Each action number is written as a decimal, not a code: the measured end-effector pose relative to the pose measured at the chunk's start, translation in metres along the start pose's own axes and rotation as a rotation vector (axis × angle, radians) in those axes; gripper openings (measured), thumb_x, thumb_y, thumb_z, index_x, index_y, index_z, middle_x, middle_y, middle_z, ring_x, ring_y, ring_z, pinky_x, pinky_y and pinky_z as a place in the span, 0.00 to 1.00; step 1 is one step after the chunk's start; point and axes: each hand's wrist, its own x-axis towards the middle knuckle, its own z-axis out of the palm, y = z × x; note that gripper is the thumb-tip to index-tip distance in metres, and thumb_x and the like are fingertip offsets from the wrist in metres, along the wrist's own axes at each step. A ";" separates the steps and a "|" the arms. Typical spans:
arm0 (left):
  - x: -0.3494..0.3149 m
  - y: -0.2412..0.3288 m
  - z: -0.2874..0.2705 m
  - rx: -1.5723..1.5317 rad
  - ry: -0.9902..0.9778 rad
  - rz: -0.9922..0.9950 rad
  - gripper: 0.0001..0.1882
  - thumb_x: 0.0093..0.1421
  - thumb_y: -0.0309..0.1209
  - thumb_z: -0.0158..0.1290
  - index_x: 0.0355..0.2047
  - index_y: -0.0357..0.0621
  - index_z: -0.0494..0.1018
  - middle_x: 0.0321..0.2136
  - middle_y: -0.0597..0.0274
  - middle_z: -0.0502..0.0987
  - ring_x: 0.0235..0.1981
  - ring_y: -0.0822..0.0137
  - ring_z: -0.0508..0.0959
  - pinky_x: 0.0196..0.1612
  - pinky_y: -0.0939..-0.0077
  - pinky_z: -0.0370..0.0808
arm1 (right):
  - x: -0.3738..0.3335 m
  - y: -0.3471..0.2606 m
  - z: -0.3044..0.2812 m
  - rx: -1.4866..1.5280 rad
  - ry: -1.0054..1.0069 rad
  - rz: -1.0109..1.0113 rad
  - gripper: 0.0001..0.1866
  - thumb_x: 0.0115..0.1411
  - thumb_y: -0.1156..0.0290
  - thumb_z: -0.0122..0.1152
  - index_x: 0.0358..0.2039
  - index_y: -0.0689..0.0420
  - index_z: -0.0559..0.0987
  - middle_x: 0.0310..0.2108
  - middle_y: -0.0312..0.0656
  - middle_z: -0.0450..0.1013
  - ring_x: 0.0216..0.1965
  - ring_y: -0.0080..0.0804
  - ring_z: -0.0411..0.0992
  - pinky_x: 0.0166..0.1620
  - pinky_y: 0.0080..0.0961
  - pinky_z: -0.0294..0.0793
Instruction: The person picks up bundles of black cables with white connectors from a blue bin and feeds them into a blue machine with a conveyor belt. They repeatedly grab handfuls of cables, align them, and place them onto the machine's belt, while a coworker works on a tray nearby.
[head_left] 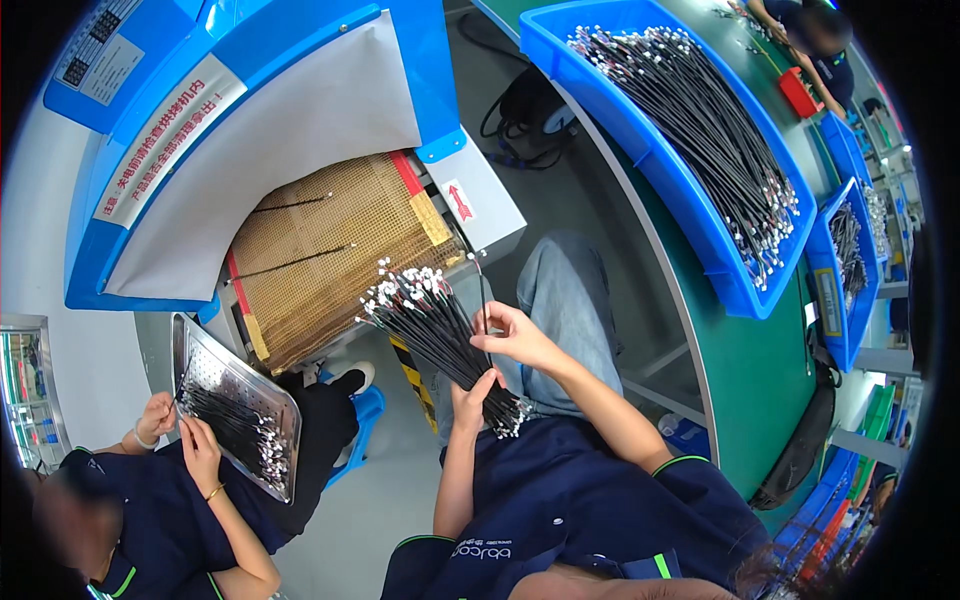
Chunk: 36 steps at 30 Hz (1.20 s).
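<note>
**Cable bundle held over the lap beside the blue machine**

A white rectangular label with red lettering [170, 135] runs slantwise along the blue machine hood [300, 30], and a small white tag with a red arrow [460, 200] sits on the grey housing by the brown mesh belt [320, 250]. The left hand [470, 400] is closed around a bundle of black cables [440, 335] above the lap; the right hand [515, 335] pinches a single cable [483, 295] upright just beside it. To the right, a blue bin [640, 150] heaped with cables rests on the green bench [750, 400]. At lower left, a co-worker's hands [180, 430] touch a perforated metal tray [215, 365] of cables.
</note>
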 end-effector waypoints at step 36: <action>0.002 -0.008 -0.017 -0.120 -0.002 -0.015 0.07 0.50 0.29 0.46 0.26 0.37 0.65 0.17 0.60 0.68 0.19 0.72 0.69 0.22 0.82 0.66 | 0.013 0.000 0.009 0.107 0.066 0.070 0.09 0.45 0.77 0.58 0.22 0.57 0.66 0.25 0.33 0.67 0.26 0.16 0.65 0.33 0.13 0.66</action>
